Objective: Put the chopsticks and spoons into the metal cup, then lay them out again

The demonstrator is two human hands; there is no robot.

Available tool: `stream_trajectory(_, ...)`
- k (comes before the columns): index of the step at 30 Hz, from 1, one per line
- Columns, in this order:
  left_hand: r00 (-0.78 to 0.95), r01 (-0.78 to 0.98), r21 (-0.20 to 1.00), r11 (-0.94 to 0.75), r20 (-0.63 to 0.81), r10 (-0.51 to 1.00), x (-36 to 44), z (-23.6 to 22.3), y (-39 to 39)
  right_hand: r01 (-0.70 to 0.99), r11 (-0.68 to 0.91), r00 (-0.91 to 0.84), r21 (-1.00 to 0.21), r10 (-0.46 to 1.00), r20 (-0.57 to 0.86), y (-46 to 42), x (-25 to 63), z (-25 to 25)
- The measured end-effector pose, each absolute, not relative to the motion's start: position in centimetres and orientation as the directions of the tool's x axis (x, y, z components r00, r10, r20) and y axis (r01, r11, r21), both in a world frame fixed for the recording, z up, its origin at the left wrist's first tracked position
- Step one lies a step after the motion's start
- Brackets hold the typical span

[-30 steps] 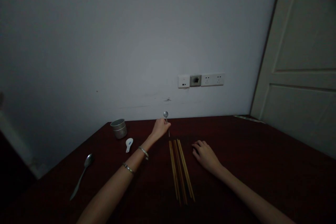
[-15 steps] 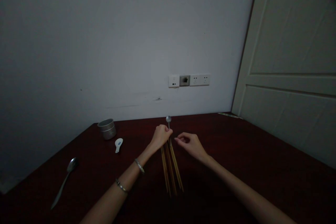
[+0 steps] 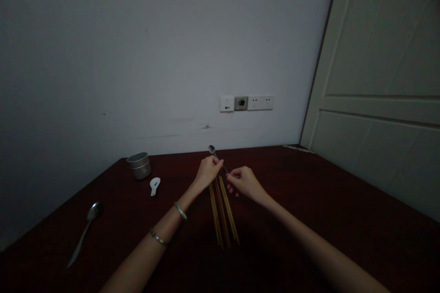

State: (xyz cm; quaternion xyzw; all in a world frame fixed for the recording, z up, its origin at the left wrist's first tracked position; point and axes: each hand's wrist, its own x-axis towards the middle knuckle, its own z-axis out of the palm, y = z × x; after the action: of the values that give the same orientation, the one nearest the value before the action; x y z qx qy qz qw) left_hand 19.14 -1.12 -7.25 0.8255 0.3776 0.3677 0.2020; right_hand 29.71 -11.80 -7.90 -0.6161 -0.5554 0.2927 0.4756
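A small metal spoon (image 3: pixel 212 149) is held above the table, tilted, its bowl up and to the left. My left hand (image 3: pixel 208 172) pinches its handle below the bowl. The handle's lower end is between the fingertips of my right hand (image 3: pixel 244 182), which is closed on it. Beneath the hands several wooden chopsticks (image 3: pixel 224 215) lie side by side on the table, in lighter and darker tones. Their upper ends are partly covered by my left hand.
On the left of the dark red table (image 3: pixel 295 210) stand a metal cup (image 3: pixel 140 166), a white short-handled spoon (image 3: pixel 155 186) and a large metal spoon (image 3: pixel 87 225). Behind is a wall with sockets (image 3: pixel 260 103); a pale panelled door (image 3: pixel 381 78) borders the right.
The spoon has swung from upright to leaning left. My right hand has moved slightly left and taken hold of the handle's lower end.
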Motion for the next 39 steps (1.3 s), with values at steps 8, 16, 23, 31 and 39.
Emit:
stream_trajectory(8, 0.684, 0.302, 0.049, -0.952, 0.685, 0.252, 16.0, -2.7, -3.9, 0.735, 0.222, 0.012, -0.641, 0.941, 0.339, -13.6, 32.4, -1.4)
stream_trajectory(16, 0.760, 0.165, 0.451, -0.877, 0.509, 0.405, 15.7, -1.4, -5.1, 0.740, 0.325, -0.153, -0.589, 0.934, 0.324, -14.5, 32.7, 3.3)
stream_trajectory(23, 0.676, 0.135, 0.810, -0.571, 0.347, 0.651, 16.1, -1.3, -5.7, 0.537, 0.290, 0.060, -0.792, 0.923, 0.379, -14.0, 32.0, 1.6)
stream_trajectory(31, 0.495, 0.126, 0.881, -0.457, 0.344, 0.798, 16.7, -1.8, -4.9, 0.609, 0.195, 0.238, -0.769, 0.879, 0.412, -14.4, 29.8, -3.1)
stream_trajectory(39, 0.467, 0.084, 0.908, -0.411, 0.328, 0.821, 17.3, -2.9, -4.2, 0.781, 0.136, 0.263, -0.609, 0.813, 0.519, -13.8, 28.4, -4.7)
